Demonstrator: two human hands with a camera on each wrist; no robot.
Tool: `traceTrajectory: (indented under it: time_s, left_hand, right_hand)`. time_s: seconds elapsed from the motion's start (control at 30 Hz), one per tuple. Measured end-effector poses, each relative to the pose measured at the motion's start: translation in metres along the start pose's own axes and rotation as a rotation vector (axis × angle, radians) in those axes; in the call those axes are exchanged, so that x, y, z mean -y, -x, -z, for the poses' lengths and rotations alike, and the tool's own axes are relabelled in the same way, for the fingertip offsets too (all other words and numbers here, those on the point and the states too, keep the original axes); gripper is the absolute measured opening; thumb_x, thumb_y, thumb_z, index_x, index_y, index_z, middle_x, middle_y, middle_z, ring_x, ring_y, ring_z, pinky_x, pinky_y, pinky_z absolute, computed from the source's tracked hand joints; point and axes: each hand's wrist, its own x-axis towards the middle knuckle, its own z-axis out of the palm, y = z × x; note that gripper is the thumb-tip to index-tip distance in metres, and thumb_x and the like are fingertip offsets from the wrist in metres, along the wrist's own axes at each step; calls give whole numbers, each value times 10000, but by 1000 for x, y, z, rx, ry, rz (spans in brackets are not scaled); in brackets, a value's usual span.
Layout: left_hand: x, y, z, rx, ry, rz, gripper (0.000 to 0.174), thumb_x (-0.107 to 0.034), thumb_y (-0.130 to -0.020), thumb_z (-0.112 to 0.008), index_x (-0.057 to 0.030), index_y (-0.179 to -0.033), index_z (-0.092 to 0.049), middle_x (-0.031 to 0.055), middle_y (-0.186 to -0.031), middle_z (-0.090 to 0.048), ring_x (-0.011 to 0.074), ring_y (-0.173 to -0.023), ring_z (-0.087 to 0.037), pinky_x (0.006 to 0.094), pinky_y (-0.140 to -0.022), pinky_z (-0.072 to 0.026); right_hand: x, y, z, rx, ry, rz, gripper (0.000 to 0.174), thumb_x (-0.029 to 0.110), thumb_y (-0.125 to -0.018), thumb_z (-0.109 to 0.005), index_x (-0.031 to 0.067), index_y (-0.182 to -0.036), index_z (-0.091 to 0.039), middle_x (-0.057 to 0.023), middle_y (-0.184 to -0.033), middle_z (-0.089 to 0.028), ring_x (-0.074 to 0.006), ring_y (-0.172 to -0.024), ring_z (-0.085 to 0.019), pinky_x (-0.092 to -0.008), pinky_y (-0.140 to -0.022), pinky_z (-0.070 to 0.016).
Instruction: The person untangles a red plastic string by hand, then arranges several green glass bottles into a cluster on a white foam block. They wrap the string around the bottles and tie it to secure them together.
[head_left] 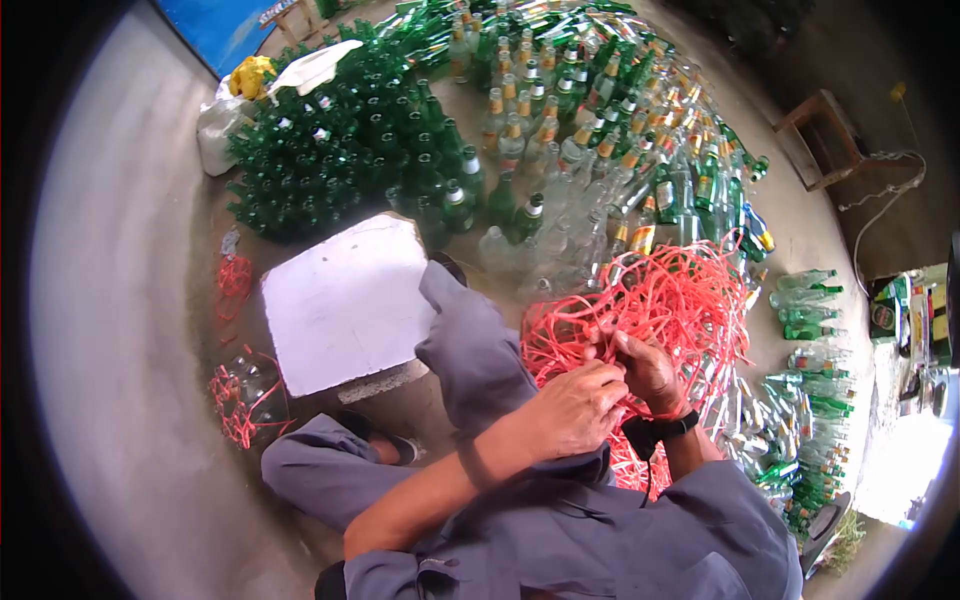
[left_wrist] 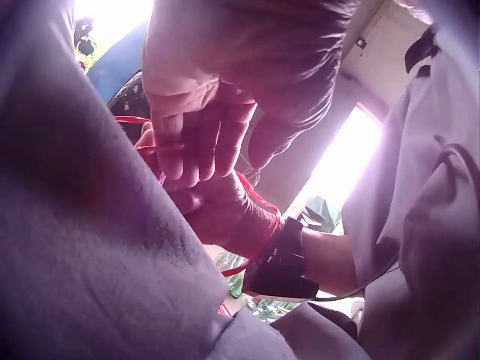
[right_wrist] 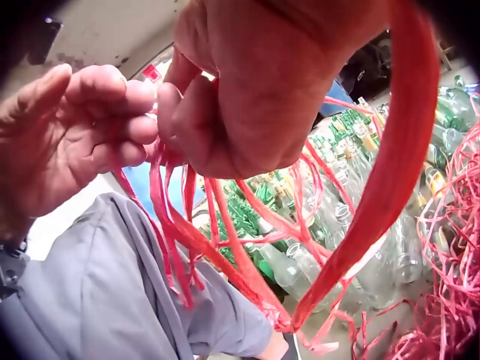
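Observation:
A big tangled heap of red plastic twine (head_left: 690, 300) spreads in front of the seated person's knee and around both hands. My left hand (head_left: 578, 412) reaches across from the left and meets the right hand at the heap's near edge. Its fingers (left_wrist: 199, 146) are curled, with a thin red strand passing across them. Above and beside it, my right hand (head_left: 650, 372), with a black band at the wrist, pinches strands of the twine. In the right wrist view, several strands (right_wrist: 225, 240) hang in loops below the right hand's curled fingers. The fingertips of both hands nearly meet.
Many upright green bottles (head_left: 350, 150) crowd the back left; clear and labelled bottles (head_left: 600, 140) fill the back middle. A white board (head_left: 345, 305) lies left of the knee. A smaller tangle of red twine (head_left: 240, 400) sits by the wall. More bottles (head_left: 815, 390) lie along the right.

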Motion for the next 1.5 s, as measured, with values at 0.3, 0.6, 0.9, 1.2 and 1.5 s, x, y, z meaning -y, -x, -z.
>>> traceTrajectory:
  time_s: [0.3,0.6,0.9,1.2,1.5]
  left_hand:
    - [-1,-1,2,24,106,74,253,-110,-852,-710,38,-1043,-634,175,-1133,-622,357,-1040,-617,429,-919,-511]
    - [-1,-1,4,30,6,28,327,-148,-822,-730,17,-1101,-687,174,-1206,-652,354,-1156,-599,451,-1031,-462]
    - [-4,20,25,44,365,234,401,-92,-839,-739,25,-1214,-657,205,-1255,-660,259,-917,-728,344,-854,-571]
    - [-10,27,33,-204,61,116,283,-18,-873,-692,58,-1142,-650,208,-1106,-696,317,-913,-723,366,-809,-577]
    - [-17,24,57,-276,-1,141,207,34,-863,-679,41,-1070,-678,186,-1007,-721,322,-884,-722,352,-775,-575]
  right_hand:
    - [19,0,-2,73,343,-114,283,196,-1005,-594,-62,-1082,-681,-77,-914,-714,-142,-840,-671,-298,-823,-540]
    - [11,-7,15,53,290,-134,154,88,-959,-593,-32,-1026,-663,-16,-841,-666,-66,-714,-600,-225,-611,-472]
    - [31,-10,23,-163,119,39,211,108,-984,-574,-22,-1126,-659,-46,-795,-655,-50,-558,-451,-175,-506,-344]
    - [39,-12,22,-127,221,44,204,116,-985,-576,-21,-1111,-661,-56,-792,-676,-44,-558,-481,-171,-499,-340]
    - [30,-13,22,-116,602,-37,181,132,-1020,-571,6,-1091,-679,-21,-812,-710,-40,-622,-611,-167,-517,-415]
